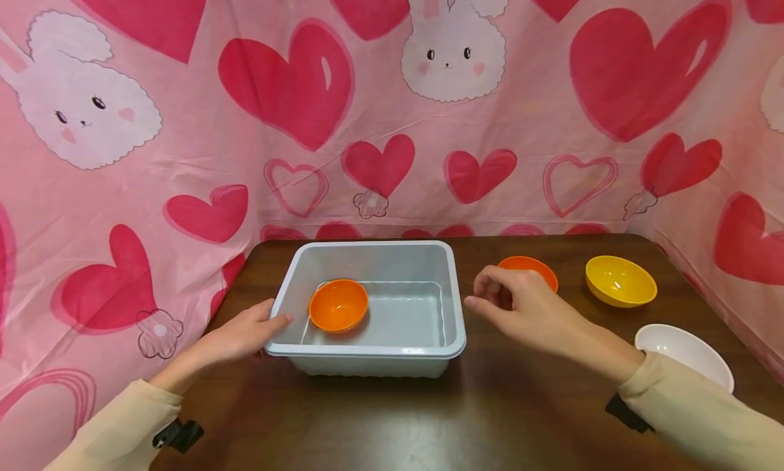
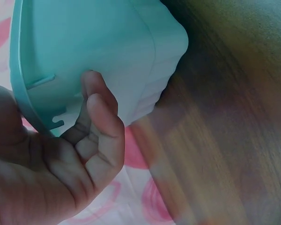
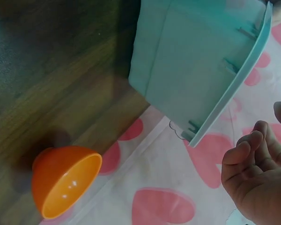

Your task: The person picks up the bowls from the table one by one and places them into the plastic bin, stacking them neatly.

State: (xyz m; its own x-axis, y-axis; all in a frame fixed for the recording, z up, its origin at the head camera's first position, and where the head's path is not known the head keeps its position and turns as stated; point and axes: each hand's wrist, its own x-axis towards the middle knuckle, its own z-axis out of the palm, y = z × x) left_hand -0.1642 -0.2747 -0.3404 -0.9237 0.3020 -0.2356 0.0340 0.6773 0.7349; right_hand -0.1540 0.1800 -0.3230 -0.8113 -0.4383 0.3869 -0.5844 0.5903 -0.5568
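Cream sleeves came nearest the head camera, cut off by the frame's edges, a black device strapped at each wrist. Out of the left one, the left hand reached forward and gripped the grey tub by its left rim, thumb laid over the top, fingers bent below along the outer wall. Its wrist view cropped the thumb at the edge and showed two bent fingertips clearly; how firmly they pressed, I could not tell.

From the other side, the right hand angled inward, just beside the tub's right rim yet apart from it. Its fingers were loosely curled, with a narrow gap to the thumb, holding nothing; the right wrist view caught only the thumb's tip at its border.

Inside the tub, toward the left, sat an orange bowl, upright. Behind the right hand stood a second orange bowl, partly hidden from the head camera. Farther right was a yellow bowl, and nearer, a white dish partly covered by the right sleeve. All rested on a dark wooden table, before a pink heart-patterned cloth.
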